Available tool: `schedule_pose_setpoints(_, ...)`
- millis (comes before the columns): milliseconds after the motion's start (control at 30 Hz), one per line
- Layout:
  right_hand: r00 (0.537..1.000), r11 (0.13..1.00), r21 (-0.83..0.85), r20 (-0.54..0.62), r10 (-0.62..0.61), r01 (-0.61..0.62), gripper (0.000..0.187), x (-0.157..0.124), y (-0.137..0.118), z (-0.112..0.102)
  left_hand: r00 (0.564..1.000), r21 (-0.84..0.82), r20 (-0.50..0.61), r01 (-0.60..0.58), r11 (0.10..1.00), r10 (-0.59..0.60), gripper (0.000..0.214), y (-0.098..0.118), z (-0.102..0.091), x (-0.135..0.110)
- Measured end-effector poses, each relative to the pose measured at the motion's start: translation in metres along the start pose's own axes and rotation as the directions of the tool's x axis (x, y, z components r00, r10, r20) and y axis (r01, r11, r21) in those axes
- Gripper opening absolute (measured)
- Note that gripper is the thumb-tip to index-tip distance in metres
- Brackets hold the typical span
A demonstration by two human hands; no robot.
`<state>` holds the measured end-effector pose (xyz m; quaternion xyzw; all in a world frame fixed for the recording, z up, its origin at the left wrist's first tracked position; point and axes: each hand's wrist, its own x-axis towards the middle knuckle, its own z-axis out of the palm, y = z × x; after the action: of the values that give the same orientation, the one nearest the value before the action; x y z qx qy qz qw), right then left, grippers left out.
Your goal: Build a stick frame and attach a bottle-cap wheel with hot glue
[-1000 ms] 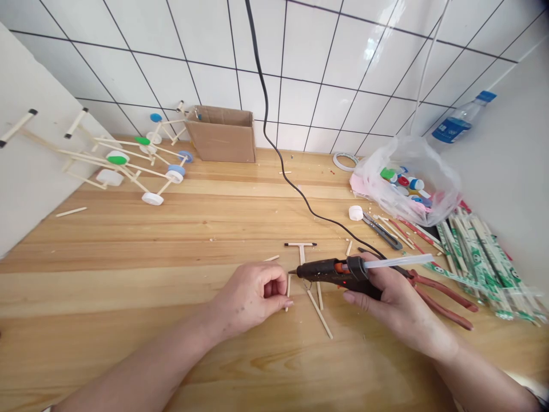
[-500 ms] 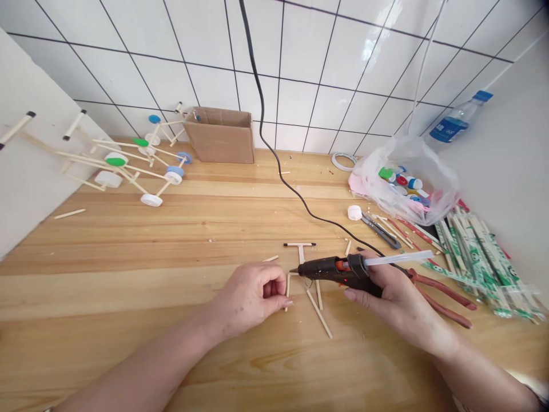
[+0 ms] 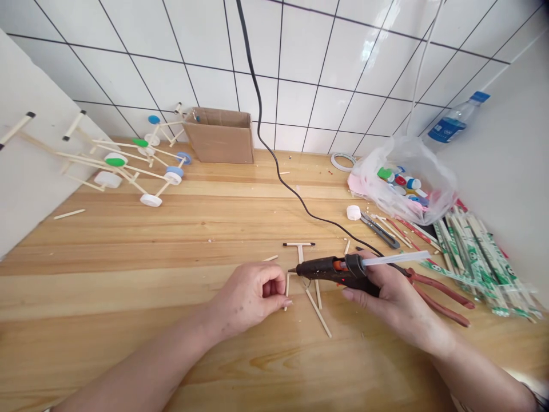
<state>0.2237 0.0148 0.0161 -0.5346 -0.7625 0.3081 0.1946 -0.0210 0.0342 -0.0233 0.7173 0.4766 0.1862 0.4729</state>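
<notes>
My right hand is closed around a black hot glue gun, a clear glue stick poking out of its back. The gun's metal nozzle points left, right at the top end of a short wooden stick. That stick is pinched between the fingers of my left hand, low over the table. Just behind the nozzle lies a T-shaped stick piece with black ends. Two loose sticks, one of them a longer stick, lie below the gun.
Wheeled stick frames stand at the left near a cardboard box. A black cord crosses the table. Toward the right are a bag of bottle caps, a utility knife, pliers, wrapped chopsticks and a bottle.
The glue gun and my right hand have shifted very slightly left. My left hand keeps its pinch on the short stick in nearly the same place.
</notes>
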Motion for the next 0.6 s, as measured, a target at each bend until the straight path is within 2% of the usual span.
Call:
schedule_pose_setpoints(333,1.0,1.0,0.009,0.03,0.01,-0.01,0.016,0.0015,-0.0037,-0.0001,1.0,-0.007,0.013,0.001,1.0,-0.001,0.018,0.0009,-0.0001,0.0004)
schedule_pose_setpoints(600,0.999,0.999,0.04,0.014,0.034,-0.034,0.018,-0.0002,-0.0024,-0.0086,1.0,-0.01,0.008,0.002,1.0,-0.002,0.018,0.0022,-0.0014,0.0003)
